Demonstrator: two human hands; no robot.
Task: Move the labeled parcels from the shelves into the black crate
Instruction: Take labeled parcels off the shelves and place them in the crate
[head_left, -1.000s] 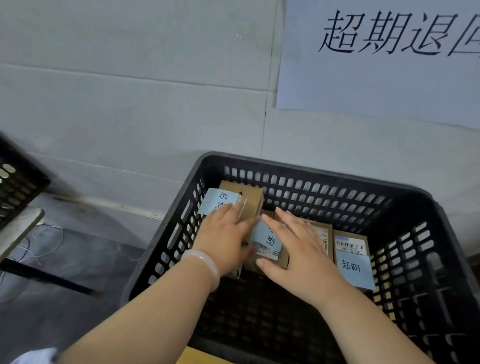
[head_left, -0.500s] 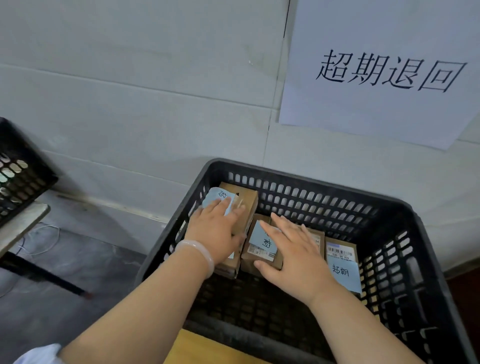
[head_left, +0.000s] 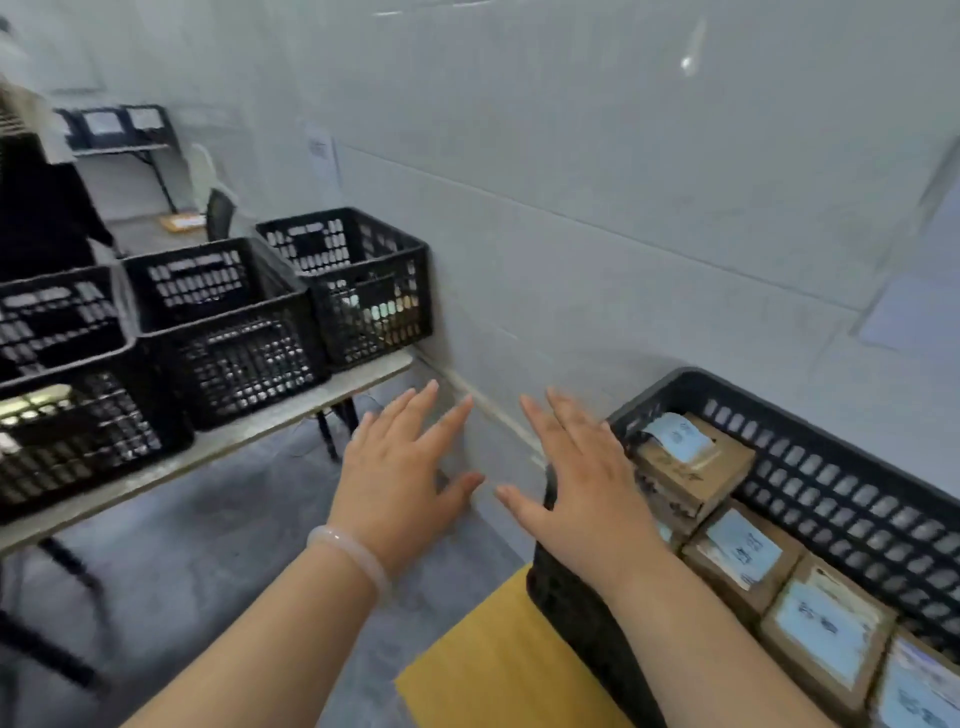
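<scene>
Holding nothing, left hand (head_left: 400, 483) and right hand (head_left: 582, 491) spread wide by the black crate (head_left: 841, 470), labeled parcels (head_left: 740, 553) already in a row inside. Seemingly between trips: next, a turn to the shelves, not visible here, for another parcel.

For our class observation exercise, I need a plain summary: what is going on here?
A person is filling the black crate at right with labeled parcels; several brown boxes with blue labels lie inside. Neither hand has a grip on anything: the left hand and right hand are both open, fingers spread, in the air by the crate's left end. The other crates stand on a table to the left.
</scene>
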